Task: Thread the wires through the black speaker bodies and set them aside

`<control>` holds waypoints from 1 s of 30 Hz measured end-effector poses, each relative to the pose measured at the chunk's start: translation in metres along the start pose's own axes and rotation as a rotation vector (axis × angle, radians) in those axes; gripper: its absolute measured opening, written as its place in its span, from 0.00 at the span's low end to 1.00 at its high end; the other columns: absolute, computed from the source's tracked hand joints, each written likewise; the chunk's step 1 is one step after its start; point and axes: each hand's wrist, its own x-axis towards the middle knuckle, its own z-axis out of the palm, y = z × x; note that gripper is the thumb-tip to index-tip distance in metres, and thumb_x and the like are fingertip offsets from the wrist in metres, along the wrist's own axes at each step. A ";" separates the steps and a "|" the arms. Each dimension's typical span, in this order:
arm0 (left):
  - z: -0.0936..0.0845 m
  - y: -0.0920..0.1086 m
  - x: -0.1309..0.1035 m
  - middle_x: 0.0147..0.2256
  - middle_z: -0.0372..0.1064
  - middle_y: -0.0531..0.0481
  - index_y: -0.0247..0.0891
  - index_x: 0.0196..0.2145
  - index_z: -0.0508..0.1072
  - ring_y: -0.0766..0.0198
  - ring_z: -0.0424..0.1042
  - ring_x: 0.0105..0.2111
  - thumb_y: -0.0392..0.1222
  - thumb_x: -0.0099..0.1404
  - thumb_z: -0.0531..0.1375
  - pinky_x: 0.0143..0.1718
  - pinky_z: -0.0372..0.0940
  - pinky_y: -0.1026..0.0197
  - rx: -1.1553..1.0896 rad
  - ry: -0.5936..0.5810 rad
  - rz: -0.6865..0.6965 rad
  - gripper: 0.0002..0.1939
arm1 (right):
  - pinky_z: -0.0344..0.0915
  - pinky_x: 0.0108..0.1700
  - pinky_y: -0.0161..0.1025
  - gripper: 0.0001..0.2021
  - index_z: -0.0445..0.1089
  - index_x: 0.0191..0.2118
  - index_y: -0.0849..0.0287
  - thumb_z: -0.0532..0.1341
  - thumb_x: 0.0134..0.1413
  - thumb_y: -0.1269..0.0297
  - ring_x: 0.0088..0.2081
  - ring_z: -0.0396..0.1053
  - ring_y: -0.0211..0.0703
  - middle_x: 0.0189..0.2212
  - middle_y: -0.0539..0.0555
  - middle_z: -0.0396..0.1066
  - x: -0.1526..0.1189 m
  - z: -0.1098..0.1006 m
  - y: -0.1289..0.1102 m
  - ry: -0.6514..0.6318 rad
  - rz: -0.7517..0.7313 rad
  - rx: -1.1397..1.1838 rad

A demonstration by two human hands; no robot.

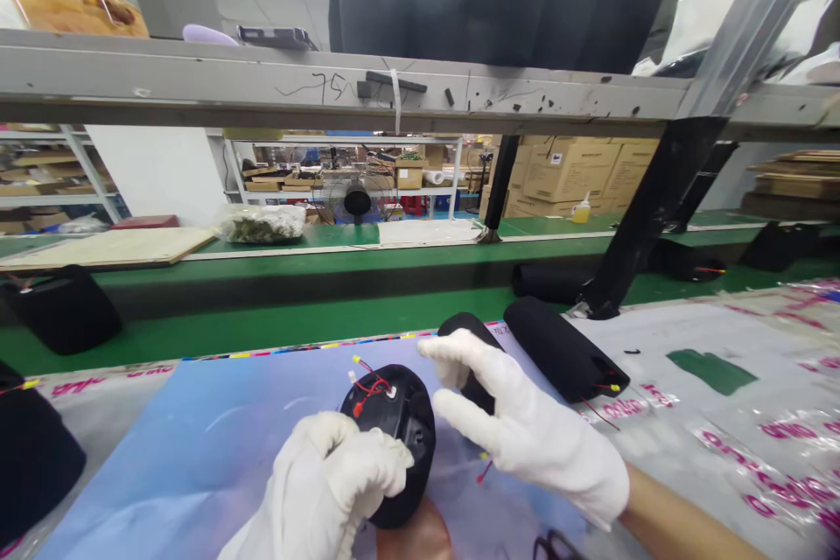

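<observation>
Housing (418, 446) in left grip (328, 481), right grip (518, 411) wide

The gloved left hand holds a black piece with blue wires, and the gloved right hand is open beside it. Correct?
Wrong colour: the head view shows red wires. The left hand does hold the black piece, and the right hand is open beside it.

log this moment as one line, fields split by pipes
left hand: holding black unit | right hand: open beside unit | red wires: at unit's end | blue sheet: spread below
</observation>
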 end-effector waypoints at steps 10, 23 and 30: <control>0.004 -0.003 -0.004 0.24 0.71 0.55 0.44 0.26 0.70 0.64 0.73 0.24 0.29 0.58 0.55 0.22 0.70 0.65 -0.087 -0.026 -0.029 0.11 | 0.53 0.26 0.33 0.12 0.68 0.37 0.58 0.57 0.44 0.76 0.22 0.56 0.34 0.20 0.43 0.60 0.035 0.012 -0.020 -0.222 0.263 -0.129; -0.013 -0.018 -0.005 0.44 0.65 0.45 0.40 0.43 0.65 0.62 0.70 0.47 0.30 0.60 0.61 0.48 0.71 0.60 -0.086 0.089 0.097 0.15 | 0.63 0.38 0.39 0.18 0.67 0.56 0.55 0.54 0.63 0.57 0.33 0.67 0.42 0.30 0.50 0.70 0.026 -0.010 -0.015 -0.161 0.274 -0.017; -0.034 -0.052 -0.027 0.36 0.74 0.49 0.40 0.41 0.66 0.64 0.79 0.34 0.28 0.61 0.59 0.40 0.76 0.63 -0.006 0.185 0.043 0.13 | 0.69 0.43 0.44 0.22 0.69 0.50 0.56 0.50 0.66 0.45 0.34 0.71 0.43 0.33 0.52 0.73 -0.018 0.001 0.004 -0.014 0.522 0.262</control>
